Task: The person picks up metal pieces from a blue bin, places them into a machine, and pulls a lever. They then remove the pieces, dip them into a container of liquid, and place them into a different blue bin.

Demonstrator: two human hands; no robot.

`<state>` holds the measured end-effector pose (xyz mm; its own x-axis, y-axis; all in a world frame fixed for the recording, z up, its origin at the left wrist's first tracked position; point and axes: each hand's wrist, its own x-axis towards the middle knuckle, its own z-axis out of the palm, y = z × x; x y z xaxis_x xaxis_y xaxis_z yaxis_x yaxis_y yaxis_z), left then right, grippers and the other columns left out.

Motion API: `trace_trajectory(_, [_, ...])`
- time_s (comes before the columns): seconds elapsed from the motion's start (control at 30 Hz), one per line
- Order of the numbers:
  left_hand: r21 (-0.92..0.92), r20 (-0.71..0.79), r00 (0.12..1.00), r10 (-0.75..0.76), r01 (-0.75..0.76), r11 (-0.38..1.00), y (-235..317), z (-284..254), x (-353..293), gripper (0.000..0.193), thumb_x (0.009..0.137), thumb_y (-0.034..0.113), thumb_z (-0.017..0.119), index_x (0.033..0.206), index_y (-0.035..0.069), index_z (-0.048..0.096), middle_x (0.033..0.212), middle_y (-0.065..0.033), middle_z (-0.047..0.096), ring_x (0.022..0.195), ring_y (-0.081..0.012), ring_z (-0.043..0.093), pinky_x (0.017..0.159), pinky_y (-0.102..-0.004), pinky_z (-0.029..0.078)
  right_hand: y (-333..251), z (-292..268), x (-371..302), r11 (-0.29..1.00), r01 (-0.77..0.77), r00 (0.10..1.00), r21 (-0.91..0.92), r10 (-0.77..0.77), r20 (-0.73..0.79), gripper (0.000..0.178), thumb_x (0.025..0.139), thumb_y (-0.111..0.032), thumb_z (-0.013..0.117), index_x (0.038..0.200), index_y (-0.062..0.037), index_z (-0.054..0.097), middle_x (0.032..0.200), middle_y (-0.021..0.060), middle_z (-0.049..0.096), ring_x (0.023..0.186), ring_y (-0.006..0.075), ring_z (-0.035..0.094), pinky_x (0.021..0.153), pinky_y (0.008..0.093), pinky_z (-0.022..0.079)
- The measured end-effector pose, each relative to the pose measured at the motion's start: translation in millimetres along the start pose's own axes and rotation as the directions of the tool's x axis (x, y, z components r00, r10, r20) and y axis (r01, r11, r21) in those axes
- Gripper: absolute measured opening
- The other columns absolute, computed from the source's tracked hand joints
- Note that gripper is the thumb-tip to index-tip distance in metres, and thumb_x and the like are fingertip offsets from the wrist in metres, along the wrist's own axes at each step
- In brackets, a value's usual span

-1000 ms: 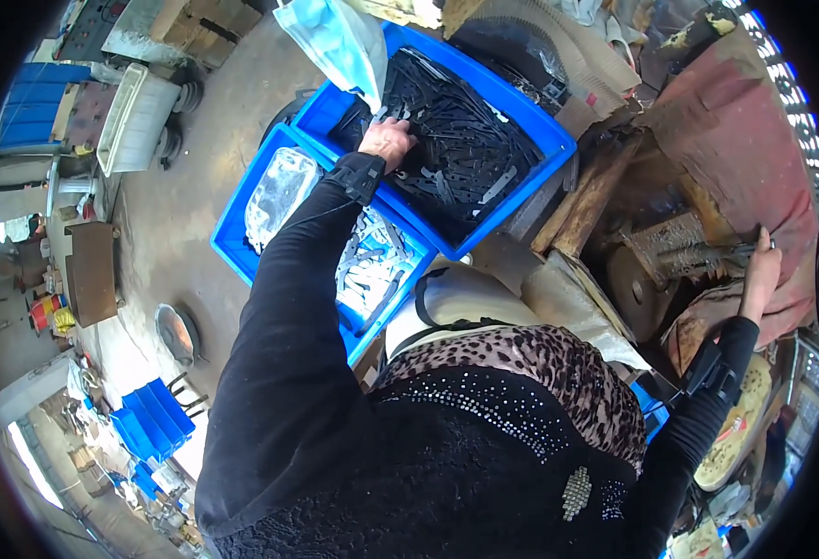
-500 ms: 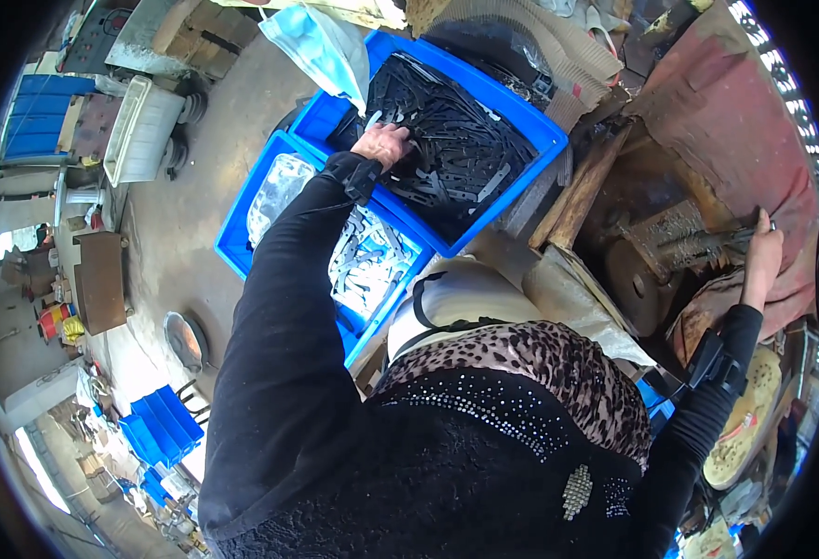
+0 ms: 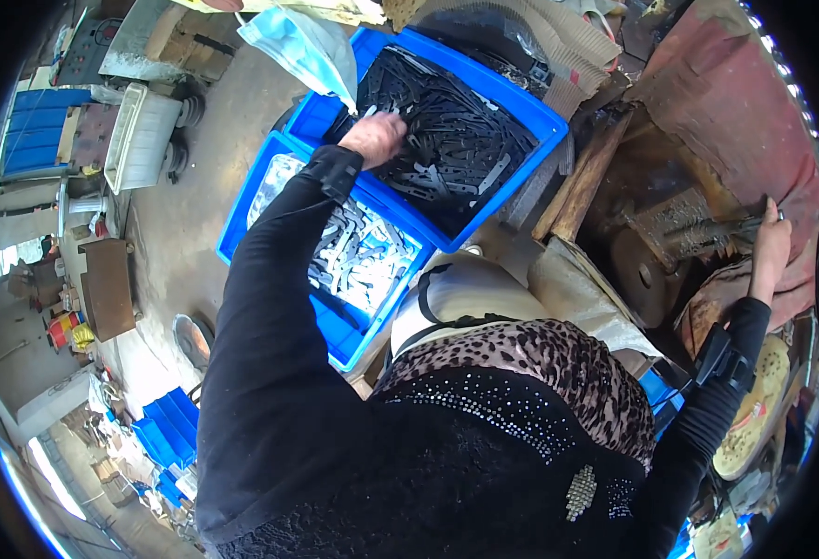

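Note:
My left hand (image 3: 375, 140) is over the left side of a blue bin (image 3: 551, 138) heaped with dark, flat metal strips (image 3: 456, 130). Motion smears its fingers, so whether they hold a strip cannot be made out. Overlapping this bin on the near left is a second blue bin (image 3: 230, 235) with shiny, pale metal strips (image 3: 365, 256). Far to the right, my right hand (image 3: 771, 250) is closed around the end of a metal rod (image 3: 707, 235) that runs toward a grimy machine with a round disc (image 3: 637, 270).
A light-blue face mask (image 3: 305, 51) hangs at the bin's far left corner. Reddish cloth (image 3: 731, 112) drapes beside the machine, and a wooden beam (image 3: 584, 177) stands between machine and bin. Corrugated cardboard (image 3: 549, 42) lies behind. More blue bins (image 3: 169, 427) sit on the floor at left.
My left hand has shifted slightly left over the dark strips and its fingers have blurred. My right hand keeps its hold on the rod. The whole view has tilted a little.

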<state>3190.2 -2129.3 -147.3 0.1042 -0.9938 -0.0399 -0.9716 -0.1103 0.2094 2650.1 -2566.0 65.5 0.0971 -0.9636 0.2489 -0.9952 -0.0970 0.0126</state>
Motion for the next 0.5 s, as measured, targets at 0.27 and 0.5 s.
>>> trace_trajectory(0.27, [-0.841,0.023,0.821,-0.570,0.324,0.434,38,-32,-8,0.020,0.097,0.023,0.051,0.086,0.005,0.051,0.062,-0.0100,0.056,0.056,-0.0222,0.059,0.052,-0.0350,0.045,-8,1,-2,0.966,0.258,0.965,-0.026,-0.259,-0.035,0.050,0.096,-0.049,0.040,0.114,-0.0066,0.061,0.102,0.0291,0.063,0.098,0.0437,0.060,0.085,0.0496,0.047])
trace_trajectory(0.5, [-0.939,-0.020,0.859,-0.512,0.159,0.304,172,-78,19,0.025,0.098,0.018,0.049,0.116,0.004,0.059,0.069,0.0034,0.056,0.055,-0.0037,0.044,0.049,-0.0197,0.034,-49,-41,-41,0.985,-0.050,0.998,0.162,0.044,0.041,0.060,0.092,-0.052,0.045,0.110,0.0041,0.056,0.110,0.0283,0.062,0.108,0.0419,0.059,0.091,0.0478,0.046])
